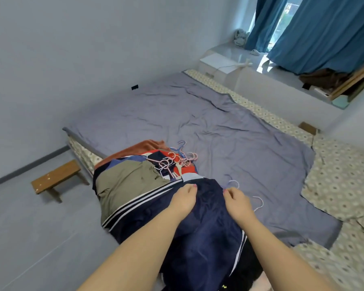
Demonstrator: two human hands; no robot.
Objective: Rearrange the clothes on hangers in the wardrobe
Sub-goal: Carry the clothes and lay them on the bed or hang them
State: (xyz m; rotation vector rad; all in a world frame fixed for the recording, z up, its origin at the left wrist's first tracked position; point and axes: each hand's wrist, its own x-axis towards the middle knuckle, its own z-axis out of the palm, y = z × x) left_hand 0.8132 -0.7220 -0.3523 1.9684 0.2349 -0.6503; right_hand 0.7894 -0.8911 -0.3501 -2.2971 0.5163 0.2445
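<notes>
While left hand and right hand pinch its far edge, the navy garment lies lengthwise away

the garment is navy with white stripes, the shirt olive, the hangers pink. the sheet is grey-blue over a cream, flower-dotted mattress. the curtains are teal, the stool brown.
</notes>
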